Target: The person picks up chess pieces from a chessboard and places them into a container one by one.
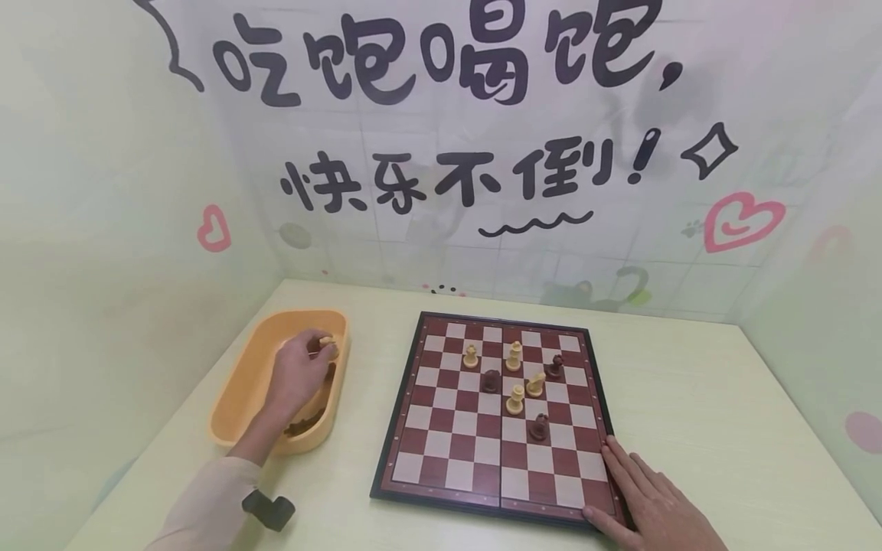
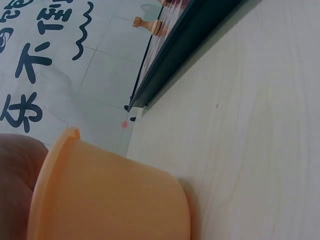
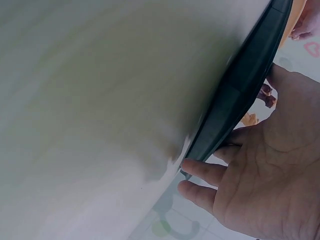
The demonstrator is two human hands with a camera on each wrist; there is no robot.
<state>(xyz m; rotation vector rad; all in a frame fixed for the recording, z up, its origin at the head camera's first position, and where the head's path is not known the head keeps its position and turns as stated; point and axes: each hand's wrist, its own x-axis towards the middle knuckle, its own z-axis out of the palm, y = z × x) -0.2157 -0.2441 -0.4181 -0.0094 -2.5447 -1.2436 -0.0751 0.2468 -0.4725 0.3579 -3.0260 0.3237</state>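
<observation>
While pale table (image 1: 689, 390) meets lettered wall (image 1: 427, 256), left hand (image 1: 299, 375) pinches cream piece (image 1: 327, 342), straight-fingered right hand (image 1: 654, 501) touches chessboard (image 1: 463, 450).

Orange tub (image 1: 255, 375). Board (image 1: 455, 421) red-brown and white checks, black edge (image 1: 441, 502). Cream pieces (image 1: 514, 357), dark brown pieces (image 1: 540, 427). Pink hearts (image 1: 743, 222). Black writing (image 1: 468, 182).

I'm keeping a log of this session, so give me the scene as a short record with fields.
Left hand: pinches a light chess piece at the orange tray
Right hand: rests at the chessboard's right edge
Board position: on the table, right of the tray
Light pieces on board: four
Dark pieces on board: three
Tray contents: dark items, too indistinct to count
</observation>
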